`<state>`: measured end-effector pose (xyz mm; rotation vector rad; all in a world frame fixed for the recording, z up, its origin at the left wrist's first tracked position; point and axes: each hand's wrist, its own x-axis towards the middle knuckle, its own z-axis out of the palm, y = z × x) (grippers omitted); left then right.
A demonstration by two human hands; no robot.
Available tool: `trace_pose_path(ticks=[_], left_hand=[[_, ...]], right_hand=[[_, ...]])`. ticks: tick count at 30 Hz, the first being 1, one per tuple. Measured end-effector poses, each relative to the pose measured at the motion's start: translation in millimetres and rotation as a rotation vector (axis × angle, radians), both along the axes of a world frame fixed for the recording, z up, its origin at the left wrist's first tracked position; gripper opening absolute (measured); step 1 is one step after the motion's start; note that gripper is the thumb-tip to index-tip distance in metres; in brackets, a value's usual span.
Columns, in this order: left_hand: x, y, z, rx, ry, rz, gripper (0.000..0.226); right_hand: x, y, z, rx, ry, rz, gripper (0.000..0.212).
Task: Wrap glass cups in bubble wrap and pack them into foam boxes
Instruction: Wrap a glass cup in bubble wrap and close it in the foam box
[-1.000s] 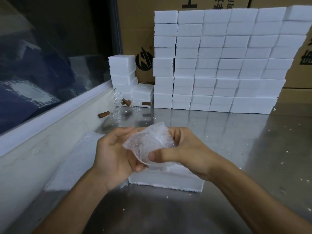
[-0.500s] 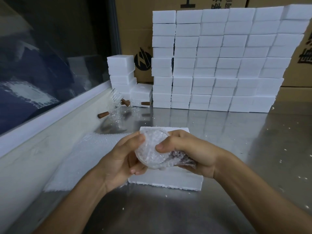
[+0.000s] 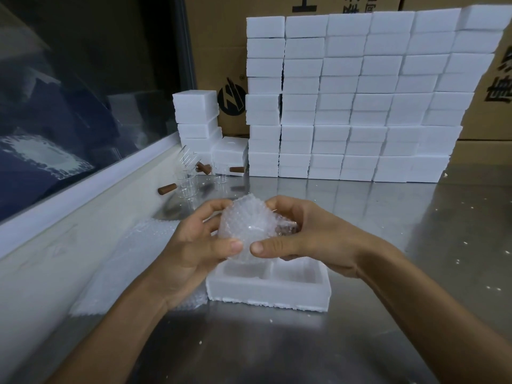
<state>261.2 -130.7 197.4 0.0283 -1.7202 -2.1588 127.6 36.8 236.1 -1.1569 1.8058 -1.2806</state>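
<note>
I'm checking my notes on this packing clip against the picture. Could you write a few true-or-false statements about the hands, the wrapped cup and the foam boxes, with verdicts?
1. Both hands hold the bubble-wrapped cup. True: the left hand and the right hand grip it from either side.
2. The wrapped cup already sits in the open foam box. False: it is held above the box, whose visible compartments look empty.
3. Unwrapped glass cups with brown handles stand at the back left of the steel table. True.
4. The stacked foam boxes stand in front of the hands. False: they are piled at the far side of the table, against cardboard cartons.
5. A bubble wrap sheet lies left of the open box. True.
</note>
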Motion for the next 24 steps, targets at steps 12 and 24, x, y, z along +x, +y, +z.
trace_pose_path(ticks=[12,24], left_hand=[[0.8,-7.1,-0.8,-0.170,0.080,0.183,0.074],[-7.6,-4.3,-14.5,-0.644,0.051,0.456,0.070]], right_hand=[[-14.7,0.5,1.1,-0.182,-0.190,-0.121,0.032],[-14.7,-0.1,0.0,-0.143,0.039,-0.208,0.026]])
